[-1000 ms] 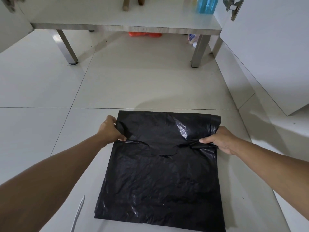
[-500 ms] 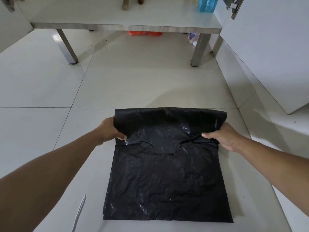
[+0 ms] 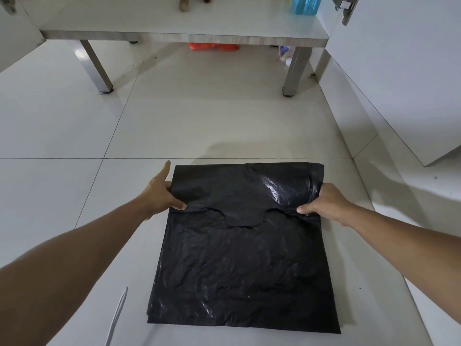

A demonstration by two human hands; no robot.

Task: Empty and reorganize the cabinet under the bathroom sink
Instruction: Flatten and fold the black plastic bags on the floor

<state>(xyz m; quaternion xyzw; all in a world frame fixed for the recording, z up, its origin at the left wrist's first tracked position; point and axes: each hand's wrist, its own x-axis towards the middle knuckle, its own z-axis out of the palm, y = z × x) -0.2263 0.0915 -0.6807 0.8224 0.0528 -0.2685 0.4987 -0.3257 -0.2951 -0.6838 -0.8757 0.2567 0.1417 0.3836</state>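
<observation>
The black plastic bag [image 3: 245, 260] lay flat on the white tiled floor [image 3: 199, 126], in front of the open cabinet, its far end folded back toward the person so that the cut-out handles lay on top of the body. That fold looked like a step in flattening the bag into a smaller square for tidy storage. The left hand [image 3: 159, 193] pinched the fold's left edge between thumb and curled fingers, with the forefinger pointing away past the bag's far corner. The right hand [image 3: 324, 202] pinched the right edge in the same way (thumb on top, the other fingers tucked under the plastic and hidden). Both forearms reached straight out, low over the floor, one on each side of the bag. Beyond the bag stood the cabinet shelf [image 3: 184, 23] on metal legs, bearing a blue bottle [image 3: 305, 3]; something orange [image 3: 214, 46] lay beneath it. A pale strip [image 3: 117, 318] lay just left of the bag's near corner.
</observation>
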